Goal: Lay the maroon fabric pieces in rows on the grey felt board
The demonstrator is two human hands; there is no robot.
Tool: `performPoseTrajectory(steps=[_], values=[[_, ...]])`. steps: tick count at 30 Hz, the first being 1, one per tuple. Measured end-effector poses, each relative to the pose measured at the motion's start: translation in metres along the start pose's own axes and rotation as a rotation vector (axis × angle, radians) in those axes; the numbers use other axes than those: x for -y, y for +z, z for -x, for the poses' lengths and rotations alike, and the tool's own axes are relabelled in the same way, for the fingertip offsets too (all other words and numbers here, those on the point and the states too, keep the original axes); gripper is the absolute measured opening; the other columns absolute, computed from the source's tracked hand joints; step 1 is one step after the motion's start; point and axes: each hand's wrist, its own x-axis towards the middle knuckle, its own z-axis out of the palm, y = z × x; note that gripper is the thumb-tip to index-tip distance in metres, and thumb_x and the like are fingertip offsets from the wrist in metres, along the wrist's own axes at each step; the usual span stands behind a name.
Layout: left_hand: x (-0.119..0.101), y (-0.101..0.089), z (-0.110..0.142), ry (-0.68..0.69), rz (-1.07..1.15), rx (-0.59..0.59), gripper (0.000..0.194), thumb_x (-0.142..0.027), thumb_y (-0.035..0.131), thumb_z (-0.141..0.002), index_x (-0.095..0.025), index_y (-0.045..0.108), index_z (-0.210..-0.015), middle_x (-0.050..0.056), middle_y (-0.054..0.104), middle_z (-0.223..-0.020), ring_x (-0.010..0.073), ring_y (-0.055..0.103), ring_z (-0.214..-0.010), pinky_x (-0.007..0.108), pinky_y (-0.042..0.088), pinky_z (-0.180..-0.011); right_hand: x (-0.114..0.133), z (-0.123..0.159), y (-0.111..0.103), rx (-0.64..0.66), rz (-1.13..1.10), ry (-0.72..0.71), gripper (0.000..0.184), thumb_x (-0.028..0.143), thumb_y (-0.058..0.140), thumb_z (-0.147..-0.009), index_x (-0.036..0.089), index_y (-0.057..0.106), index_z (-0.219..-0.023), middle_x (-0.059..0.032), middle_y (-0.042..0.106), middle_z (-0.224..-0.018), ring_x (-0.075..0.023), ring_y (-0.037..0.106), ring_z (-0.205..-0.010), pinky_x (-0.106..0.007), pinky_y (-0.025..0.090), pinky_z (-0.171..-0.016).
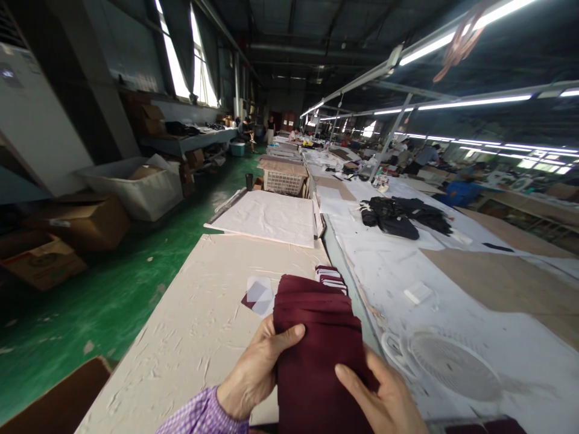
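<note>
Over by the counter's [181,325] right edge, I see the maroon cloth stack [316,343] pointing lengthwise toward the far edge. The left hand [253,369] grips its left side, farther up than the right hand [383,395], clasping the right side.

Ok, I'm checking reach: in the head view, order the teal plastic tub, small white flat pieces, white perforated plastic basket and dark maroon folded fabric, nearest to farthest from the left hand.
1. Maroon fabric: held by the left hand
2. White pieces: just ahead, on the beige tabletop
3. White basket: farther ahead, beyond the tabletop
4. Teal tub: farthest, ahead-left, on the floor
</note>
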Motion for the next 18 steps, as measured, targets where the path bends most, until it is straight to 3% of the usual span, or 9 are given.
performPoseTrajectory(steps=[2, 5, 7, 9, 13, 15, 18], values=[[-0.0023, -0.0006, 0.0013, -0.001, 0.006, -0.012, 0.027, -0.016, 0.07, -0.071, -0.011, 0.067, -0.097, 0.013, 0.073, -0.087, 0.0206, 0.068, -0.071, 0.029, 0.054, -0.068, -0.0023, 0.0005, 0.0014, -0.143, -0.031, -0.024, 0.038, 0.043, 0.059, -0.079, 0.023, 0.054, -0.111, -0.0084, 0.062, -0.109, -0.0227, 0.062, -0.092, -0.029, 0.054, -0.072], [-0.0037, 0.0003, 0.0044, -0.011, 0.009, -0.003, 0.028, -0.015, 0.071, -0.07, -0.011, 0.068, -0.097, 0.012, 0.073, -0.086, 0.0206, 0.068, -0.07, 0.028, 0.054, -0.066, -0.0033, -0.0018, 0.0039, -0.343, 0.019, -0.221, 0.035, 0.037, 0.059, -0.08, 0.027, 0.053, -0.113, -0.0071, 0.043, -0.134, -0.0252, 0.048, -0.117, -0.037, 0.047, -0.091], [-0.003, 0.0015, 0.0064, -0.014, 0.007, 0.029, 0.028, -0.015, 0.071, -0.07, -0.012, 0.068, -0.098, 0.013, 0.073, -0.087, 0.0208, 0.068, -0.071, 0.028, 0.054, -0.067, -0.0034, -0.0043, 0.0051, -0.342, 0.085, -0.271, 0.029, 0.036, 0.06, -0.079, 0.028, 0.057, -0.107, -0.0051, 0.042, -0.135, -0.0266, 0.04, -0.124, -0.044, 0.037, -0.101], [-0.0017, 0.0027, 0.0078, -0.011, 0.007, 0.063, 0.028, -0.014, 0.07, -0.071, -0.012, 0.068, -0.099, 0.013, 0.072, -0.09, 0.0212, 0.068, -0.075, 0.028, 0.054, -0.07, -0.0035, -0.006, 0.0056, -0.314, 0.041, -0.205, 0.029, 0.038, 0.061, -0.078, 0.026, 0.057, -0.104, -0.0055, 0.043, -0.133, -0.027, 0.04, -0.124, -0.044, 0.036, -0.102], [0.0008, 0.0045, 0.0087, 0.011, 0.0, 0.086, 0.028, -0.014, 0.07, -0.071, -0.013, 0.068, -0.1, 0.011, 0.073, -0.09, 0.0199, 0.068, -0.075, 0.026, 0.053, -0.069, -0.0014, -0.0057, 0.0059, -0.249, -0.179, -0.022, 0.031, 0.043, 0.064, -0.075, 0.022, 0.056, -0.096, -0.0082, 0.055, -0.12, -0.0239, 0.057, -0.105, -0.031, 0.051, -0.083], [0.0012, 0.0051, 0.009, 0.017, 0.004, 0.083, 0.028, -0.015, 0.07, -0.071, -0.013, 0.068, -0.099, 0.011, 0.073, -0.088, 0.0192, 0.068, -0.073, 0.026, 0.053, -0.069, 0.0015, -0.005, 0.0069, -0.232, -0.177, 0.019, 0.031, 0.045, 0.064, -0.074, 0.02, 0.058, -0.091, -0.0068, 0.064, -0.099, -0.0212, 0.062, -0.087, -0.027, 0.053, -0.073], [0.0009, 0.0056, 0.0102, 0.014, 0.017, 0.08, 0.028, -0.015, 0.07, -0.071, -0.011, 0.068, -0.099, 0.012, 0.072, -0.09, 0.0199, 0.068, -0.074, 0.027, 0.053, -0.071, 0.0056, -0.0045, 0.0102, -0.304, -0.101, 0.036, 0.032, 0.049, 0.064, -0.072, 0.019, 0.061, -0.08, -0.0032, 0.065, -0.077, -0.0186, 0.061, -0.072, -0.024, 0.052, -0.064]])
